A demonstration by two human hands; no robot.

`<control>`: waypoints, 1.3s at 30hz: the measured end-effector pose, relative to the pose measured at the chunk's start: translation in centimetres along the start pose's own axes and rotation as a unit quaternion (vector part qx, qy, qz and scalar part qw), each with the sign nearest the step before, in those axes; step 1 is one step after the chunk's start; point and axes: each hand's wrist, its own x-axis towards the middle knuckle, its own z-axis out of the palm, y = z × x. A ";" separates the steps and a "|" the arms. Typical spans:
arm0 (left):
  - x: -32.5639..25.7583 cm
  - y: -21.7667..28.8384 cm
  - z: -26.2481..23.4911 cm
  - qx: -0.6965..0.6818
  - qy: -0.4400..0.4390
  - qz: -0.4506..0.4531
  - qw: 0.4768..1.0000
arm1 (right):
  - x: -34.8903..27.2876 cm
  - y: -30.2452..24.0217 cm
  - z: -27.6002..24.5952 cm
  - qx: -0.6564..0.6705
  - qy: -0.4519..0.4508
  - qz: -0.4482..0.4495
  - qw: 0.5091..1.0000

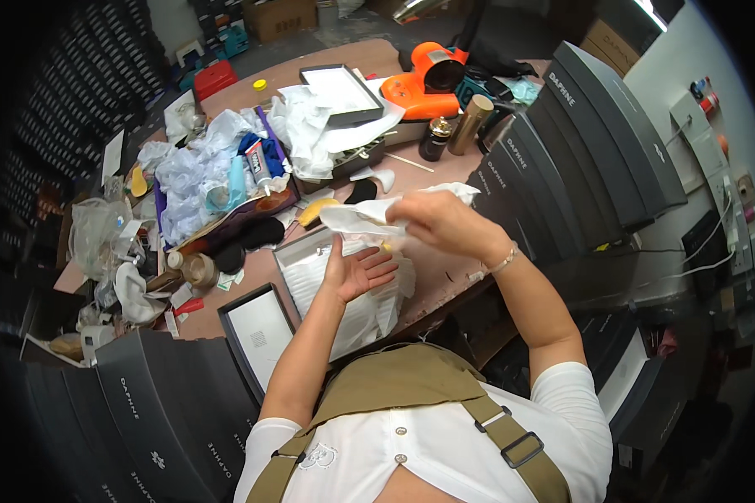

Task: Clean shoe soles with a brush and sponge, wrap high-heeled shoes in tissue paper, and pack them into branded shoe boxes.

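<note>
My left hand (pixel 362 272) is turned palm up with its fingers apart, holding nothing. It hovers over crumpled white tissue paper (pixel 310 289) that fills an open shoebox (pixel 300 248) right in front of me. Farther up and to the right, my right hand (pixel 445 223) is closed on a thin white sheet (pixel 351 220), tissue or cloth, that trails out to the left above the box. Where the fingers grip it is partly hidden. A dark-edged box lid (pixel 258 335) with a white inside lies left of the shoebox.
Dark shoeboxes (pixel 612 126) are stacked at the right, with more (pixel 172 411) at the lower left. An orange blower-like device (pixel 419 92), a gold can (pixel 471 124) and a dark bottle (pixel 434 138) stand behind. A bin of crumpled paper (pixel 195 180) sits far left.
</note>
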 end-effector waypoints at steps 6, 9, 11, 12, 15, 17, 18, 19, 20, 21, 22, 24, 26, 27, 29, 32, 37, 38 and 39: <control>-10.0 0.1 6.3 -0.004 -0.185 0.108 0.977 | 0.9 -9.8 8.4 -0.076 -0.114 -0.172 0.976; -12.4 -0.7 4.0 0.288 0.134 0.202 0.926 | 0.8 -11.5 10.9 0.046 -0.092 -0.196 0.975; -15.7 -0.9 0.6 0.253 0.092 0.185 0.945 | -0.4 -13.1 8.6 0.193 -0.096 -0.206 0.954; -17.8 -1.2 -1.2 0.238 0.071 0.176 0.952 | -2.0 -12.4 8.0 0.281 -0.121 -0.152 0.940; -22.3 -4.2 -1.2 0.150 0.091 0.281 0.944 | -5.1 -7.5 7.2 0.258 -0.037 0.050 0.964; -22.6 -4.6 -3.1 0.119 0.025 0.257 0.959 | -8.0 -5.7 13.3 0.487 -0.130 0.167 0.848; -21.9 -4.9 -4.3 0.132 0.022 0.287 0.949 | -8.6 -5.7 15.5 0.586 -0.174 0.213 0.762; -20.7 -5.1 -5.8 0.145 0.015 0.318 0.937 | -8.1 -6.5 16.2 0.620 -0.196 0.194 0.734; -20.1 -4.7 -5.8 0.112 0.021 0.306 0.945 | -8.0 -7.5 16.5 0.621 -0.169 0.227 0.731; -19.0 -3.5 -5.4 0.079 0.026 0.293 0.952 | -7.9 -8.0 16.6 0.620 -0.142 0.260 0.726; -18.0 -2.5 -5.3 0.042 0.032 0.284 0.957 | -7.6 -7.9 16.4 0.585 -0.123 0.288 0.748; -13.5 -0.7 -6.7 0.285 0.156 0.309 0.894 | -6.3 -7.3 16.1 0.507 -0.084 0.336 0.790; -8.6 -2.2 -9.4 0.389 0.328 0.359 0.782 | -5.8 -5.3 18.8 0.325 -0.101 0.318 0.885; -6.0 -3.3 -10.7 0.454 0.333 0.416 0.714 | -6.2 -3.6 20.7 0.225 -0.098 0.308 0.919; -1.9 -6.1 -12.8 0.555 0.436 0.427 0.566 | -7.2 -1.3 25.5 0.101 -0.080 0.287 0.949; -1.8 -8.8 -11.4 0.584 0.360 0.428 0.588 | -7.6 -0.3 29.2 0.038 -0.115 0.318 0.940; -0.3 -7.3 -9.7 0.285 0.338 0.278 0.853 | -8.3 -2.5 20.1 0.221 -0.136 0.178 0.949; 1.7 -7.3 -11.7 0.386 0.382 0.270 0.795 | -9.1 -2.2 18.5 0.279 -0.165 0.162 0.932; 3.1 -7.3 -12.7 0.479 0.420 0.255 0.727 | -10.2 -1.1 17.3 0.335 -0.234 0.302 0.861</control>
